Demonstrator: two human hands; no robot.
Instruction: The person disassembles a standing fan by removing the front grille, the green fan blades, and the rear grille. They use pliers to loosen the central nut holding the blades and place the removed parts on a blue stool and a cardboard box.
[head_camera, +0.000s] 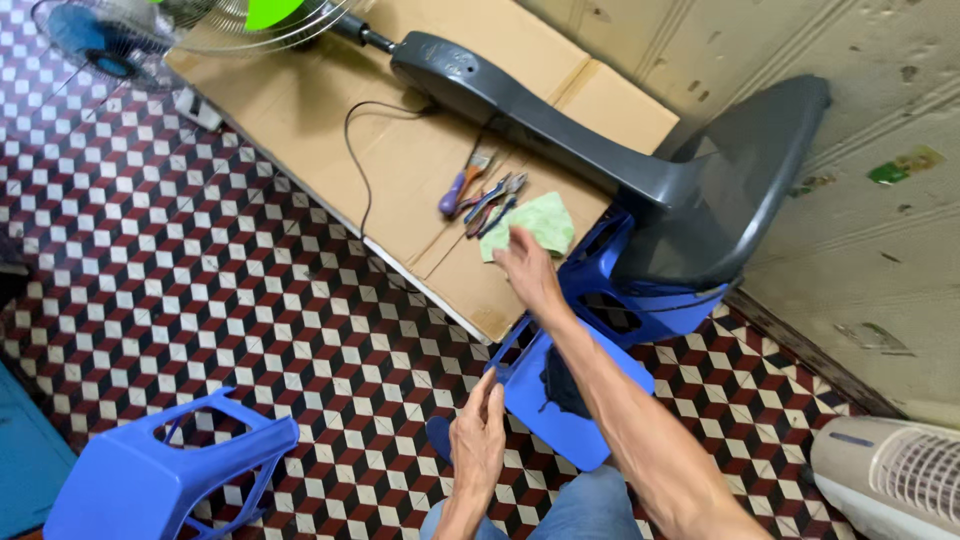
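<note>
My right hand (528, 270) reaches forward over the flattened cardboard (420, 160), its fingers touching the edge of a green cloth (540, 222). Just left of the cloth lie pliers (495, 200) and a purple-handled brush (462, 185). My left hand (477, 440) hovers low near my knee, fingers loosely apart, holding nothing. A dark grey standing fan lies on its side, its stem (520, 110) across the cardboard and its base (730, 190) propped on a tipped blue plastic stool (600, 340).
Another blue stool (170, 475) lies at the lower left on the patterned tile floor (200, 280). The fan's cage (150, 30) and cord (360, 150) lie at the top left. A white appliance (890, 475) stands at the lower right by the wall (860, 120).
</note>
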